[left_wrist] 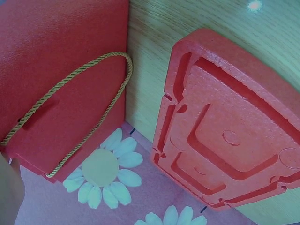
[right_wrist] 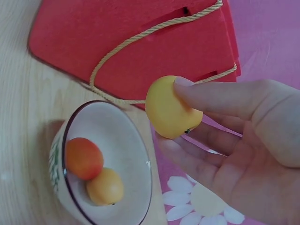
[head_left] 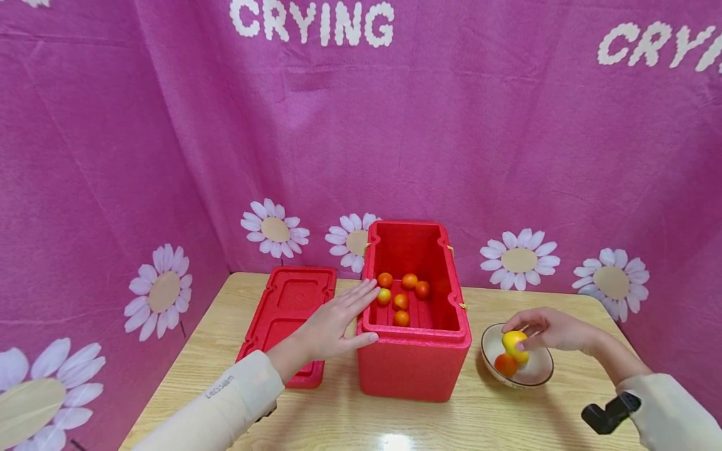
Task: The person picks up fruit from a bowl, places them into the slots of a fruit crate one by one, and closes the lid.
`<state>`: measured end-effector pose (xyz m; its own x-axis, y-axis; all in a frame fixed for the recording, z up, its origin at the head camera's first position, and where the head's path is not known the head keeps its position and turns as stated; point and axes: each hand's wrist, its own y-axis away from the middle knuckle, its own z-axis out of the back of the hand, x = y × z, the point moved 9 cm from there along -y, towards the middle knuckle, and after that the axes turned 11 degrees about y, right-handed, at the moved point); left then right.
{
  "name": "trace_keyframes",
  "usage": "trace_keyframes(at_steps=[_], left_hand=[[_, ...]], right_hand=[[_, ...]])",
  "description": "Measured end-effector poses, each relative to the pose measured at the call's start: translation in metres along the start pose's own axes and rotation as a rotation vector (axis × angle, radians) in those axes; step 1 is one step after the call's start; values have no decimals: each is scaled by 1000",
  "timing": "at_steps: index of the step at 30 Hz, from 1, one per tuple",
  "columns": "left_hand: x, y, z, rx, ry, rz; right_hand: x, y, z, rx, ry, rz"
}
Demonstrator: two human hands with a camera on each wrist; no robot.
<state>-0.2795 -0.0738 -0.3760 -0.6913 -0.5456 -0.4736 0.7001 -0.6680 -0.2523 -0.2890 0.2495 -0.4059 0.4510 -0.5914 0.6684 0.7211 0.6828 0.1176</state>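
My right hand (head_left: 555, 329) pinches a yellow tomato (right_wrist: 169, 107) between thumb and fingers, just above a white bowl (head_left: 544, 369) with a dark rim. An orange-red tomato (right_wrist: 84, 158) and another yellow tomato (right_wrist: 105, 186) lie side by side in that bowl. Fingers straight, my left hand (head_left: 333, 321) is at the left rim of a red foam box (head_left: 414, 369). Several orange and red tomatoes (head_left: 409, 282) and a yellow one (head_left: 384, 296) sit on the box's floor.
Left of the box, a red lid (head_left: 301, 291) with recessed panels lies on the wooden table (head_left: 316, 419). Gold rope handles (right_wrist: 140, 35) hang on the box's sides. A purple cloth with daisies (head_left: 361, 156) hangs behind and at the sides.
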Motion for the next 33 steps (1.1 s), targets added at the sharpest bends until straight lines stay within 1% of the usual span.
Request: trace_keyframes(at_steps=[5, 9, 12, 15, 19, 25, 27, 31, 33], left_hand=[[-1, 0, 1, -7, 4, -8], [-1, 1, 1, -12, 5, -11], [-1, 1, 0, -7, 11, -3], [-1, 1, 0, -4, 15, -2], [-1, 0, 0, 1, 13, -1], [-1, -1, 1, 8, 15, 7], [-1, -1, 1, 8, 16, 9], [1, -1, 1, 9, 17, 18], [1, -1, 0, 9, 20, 20]], right_hand=[[9, -5, 8, 3, -7, -9], [17, -10, 17, -4, 18, -45], [24, -14, 23, -5, 40, -56], [32, -18, 29, -3, 59, -41], [43, -24, 38, -15, 127, -15], [58, -33, 49, -25, 192, -1], [65, -37, 51, -28, 203, 17], [84, -44, 58, -60, 251, 112], [89, -48, 62, -67, 261, 109]])
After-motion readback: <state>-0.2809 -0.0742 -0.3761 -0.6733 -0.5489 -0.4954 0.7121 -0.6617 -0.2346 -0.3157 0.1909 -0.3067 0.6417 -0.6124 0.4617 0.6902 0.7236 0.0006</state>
